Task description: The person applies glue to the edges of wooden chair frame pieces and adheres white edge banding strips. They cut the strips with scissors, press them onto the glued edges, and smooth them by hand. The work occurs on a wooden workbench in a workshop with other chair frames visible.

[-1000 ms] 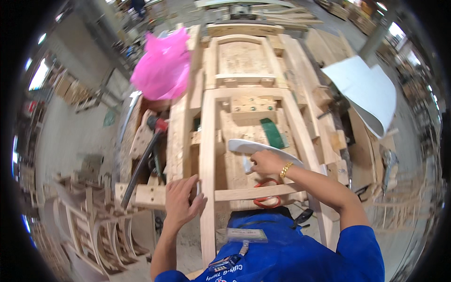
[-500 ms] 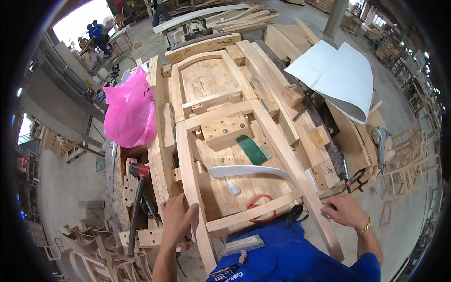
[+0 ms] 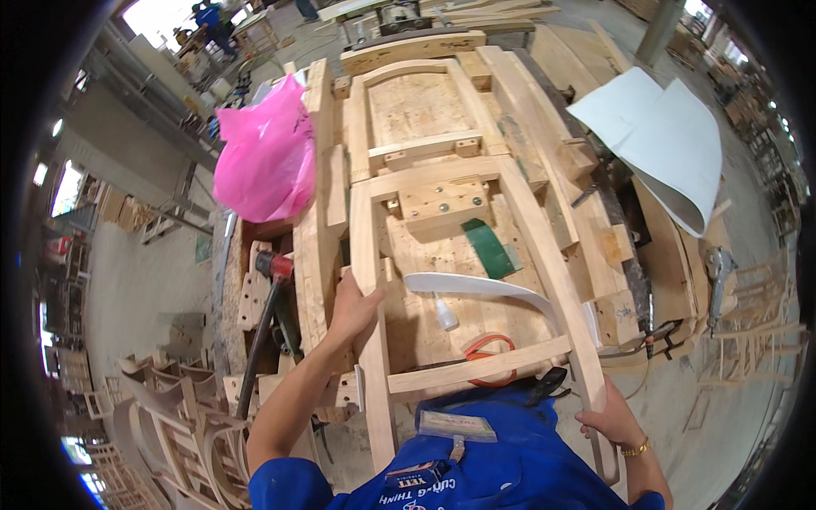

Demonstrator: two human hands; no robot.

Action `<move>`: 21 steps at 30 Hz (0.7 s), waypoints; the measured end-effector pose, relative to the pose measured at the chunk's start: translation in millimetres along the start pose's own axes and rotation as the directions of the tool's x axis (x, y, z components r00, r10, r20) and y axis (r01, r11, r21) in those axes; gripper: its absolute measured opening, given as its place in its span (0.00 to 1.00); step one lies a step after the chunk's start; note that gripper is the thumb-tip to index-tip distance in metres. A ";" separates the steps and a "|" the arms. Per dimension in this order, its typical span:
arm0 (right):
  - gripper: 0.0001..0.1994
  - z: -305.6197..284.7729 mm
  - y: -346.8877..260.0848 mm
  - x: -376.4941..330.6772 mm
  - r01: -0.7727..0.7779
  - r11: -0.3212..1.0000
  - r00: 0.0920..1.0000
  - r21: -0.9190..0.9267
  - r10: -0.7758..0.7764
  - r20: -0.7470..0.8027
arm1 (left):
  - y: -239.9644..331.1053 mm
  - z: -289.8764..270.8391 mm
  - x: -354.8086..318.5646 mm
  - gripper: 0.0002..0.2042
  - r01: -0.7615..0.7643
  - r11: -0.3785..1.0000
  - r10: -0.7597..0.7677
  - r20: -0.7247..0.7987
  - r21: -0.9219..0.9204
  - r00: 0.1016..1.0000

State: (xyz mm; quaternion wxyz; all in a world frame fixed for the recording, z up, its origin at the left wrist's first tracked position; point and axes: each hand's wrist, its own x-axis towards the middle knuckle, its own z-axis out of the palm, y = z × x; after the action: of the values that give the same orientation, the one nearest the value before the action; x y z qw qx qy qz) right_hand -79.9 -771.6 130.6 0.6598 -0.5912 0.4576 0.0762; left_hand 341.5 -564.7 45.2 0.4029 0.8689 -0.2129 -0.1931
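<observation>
A pale wooden chair frame (image 3: 476,178) lies flat on a wooden jig bench (image 3: 323,221), its two long rails running toward me. My left hand (image 3: 353,306) grips the left rail about halfway down. My right hand (image 3: 608,416), with a gold bracelet at the wrist, holds the lower end of the right rail. A cross rail (image 3: 480,370) joins the two rails just above my chest. Inside the frame lie a curved white strip (image 3: 476,286), a small white glue bottle (image 3: 444,315), a green pad (image 3: 488,247) and an orange loop (image 3: 491,347).
A pink plastic bag (image 3: 265,157) sits at the bench's left edge. A red-headed tool with a dark handle (image 3: 268,314) leans beside it. A large white curved sheet (image 3: 667,140) lies at right. Stacked chair frames (image 3: 170,433) stand lower left. A power tool (image 3: 718,272) rests at right.
My right hand left the white strip, swung out to the right and now grips the right rail's lower end. My left hand has shifted up the left rail. The view has tilted.
</observation>
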 end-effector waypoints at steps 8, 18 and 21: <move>0.38 6.0 -3.8 1.2 -0.079 0.996 0.994 -0.047 0.075 -0.075 | -9.3 1.5 -4.3 0.37 0.175 0.981 -0.167 0.084 -0.087 0.982; 0.35 1.7 4.5 8.9 -0.218 0.934 0.975 0.282 0.219 0.025 | -13.6 4.3 -4.7 0.38 0.319 0.650 -0.200 0.250 -0.690 0.947; 0.34 0.3 -1.7 8.0 -0.262 0.925 0.965 0.275 0.249 0.080 | -21.7 7.0 -5.6 0.35 0.308 0.668 -0.192 0.243 -0.677 0.951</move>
State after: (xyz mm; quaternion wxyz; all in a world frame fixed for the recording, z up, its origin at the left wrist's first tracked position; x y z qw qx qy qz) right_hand -74.1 -775.3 126.2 0.7318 -0.4241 0.5225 0.1078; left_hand 337.9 -553.4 25.0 0.6572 0.6511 -0.0308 -0.3784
